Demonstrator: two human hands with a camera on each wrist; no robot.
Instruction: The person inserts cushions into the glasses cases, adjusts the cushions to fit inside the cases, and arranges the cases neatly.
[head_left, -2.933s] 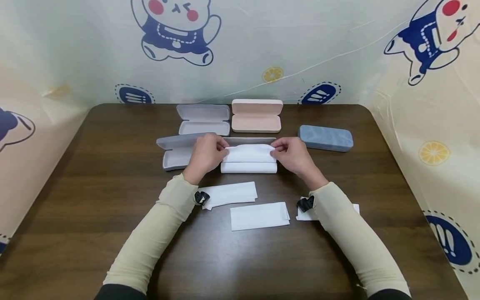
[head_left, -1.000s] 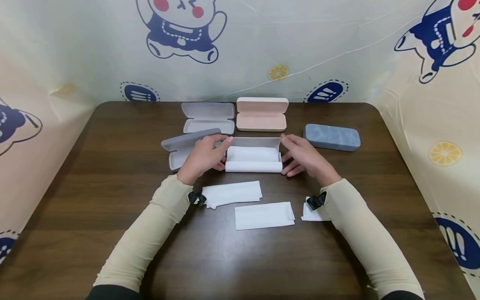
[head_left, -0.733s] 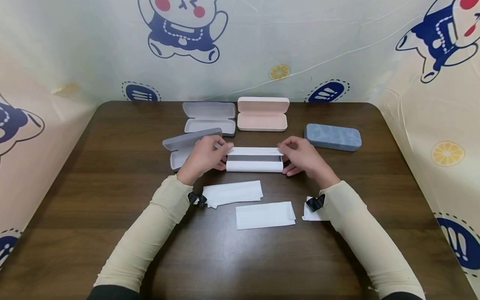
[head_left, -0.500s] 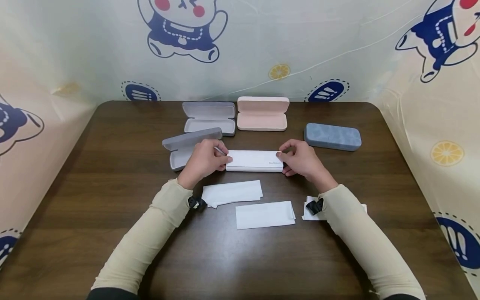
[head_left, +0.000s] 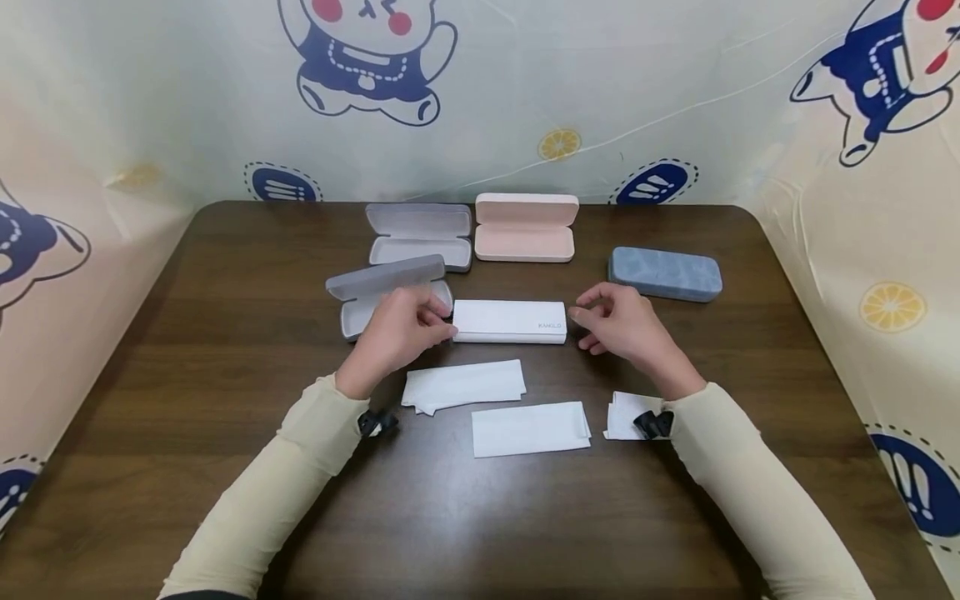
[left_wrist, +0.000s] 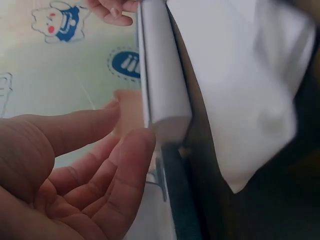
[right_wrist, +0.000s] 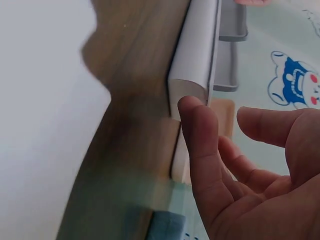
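Observation:
A white glasses case [head_left: 510, 320], lid down and with small lettering at its right front, lies mid-table. My left hand [head_left: 397, 333] is at its left end, holding nothing, fingers loosely bent and a fingertip right at the front corner. In the left wrist view a gap shows between the thumb and forefinger of that hand [left_wrist: 85, 172]. Off the case's right end, my right hand [head_left: 624, 327] is empty, its fingers relaxed. The right wrist view has its thumb and forefinger [right_wrist: 200, 150] spread apart near the case's end [right_wrist: 185, 90].
Behind stand an open grey case [head_left: 420, 250] and an open pink case [head_left: 525, 243]. Another open grey case [head_left: 360, 317] is beside my left hand. A closed blue case [head_left: 665, 274] lies behind my right hand. Folded white cloths [head_left: 465, 385] lie in front.
A white cloth held by both hands went into the open white case. Its lid came forward and down over the cloth. Both hands have since let go and moved slightly outward.

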